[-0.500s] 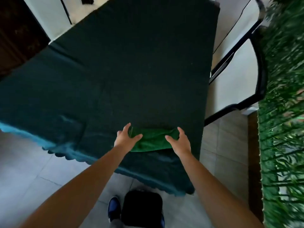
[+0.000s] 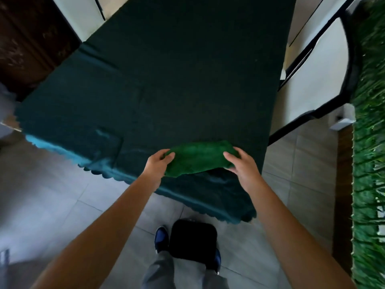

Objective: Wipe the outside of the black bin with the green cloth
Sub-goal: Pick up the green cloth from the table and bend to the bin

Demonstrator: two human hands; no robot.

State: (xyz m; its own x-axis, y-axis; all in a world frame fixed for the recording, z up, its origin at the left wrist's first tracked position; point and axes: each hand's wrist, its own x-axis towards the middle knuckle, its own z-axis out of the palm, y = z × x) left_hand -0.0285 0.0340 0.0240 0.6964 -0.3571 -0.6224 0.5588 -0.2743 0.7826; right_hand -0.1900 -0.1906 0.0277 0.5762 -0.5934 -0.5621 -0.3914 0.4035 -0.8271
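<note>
While both hands pinch the cloth (image 2: 198, 158) ends above the worktop (image 2: 166, 80) edge, left hand (image 2: 158, 163) and right hand (image 2: 241, 165), bunch into one palm, then stoop to the bin (image 2: 192, 238) by the shoes, below the worktop.

Bright green cloth (image 2: 198, 158), dark teal tablecloth (image 2: 177, 80) – paler scalloped hem, black bin (image 2: 192, 240), blue shoes (image 2: 161, 237), grey tiles (image 2: 52, 195)

Green cloth (image 2: 198, 158): soft fuzzy fabric, matt, looks like microfibre. Tablecloth (image 2: 166, 80): dark teal woven fabric, matt, faint sheen along the scalloped near hem. Black bin (image 2: 192, 239): smooth, matt black, material unclear. Floor (image 2: 52, 195): grey tiles, smooth, slight gloss. Right wall (image 2: 370, 142): rough artificial grass. Far-left door (image 2: 27, 38): dark wood, worn.
</note>
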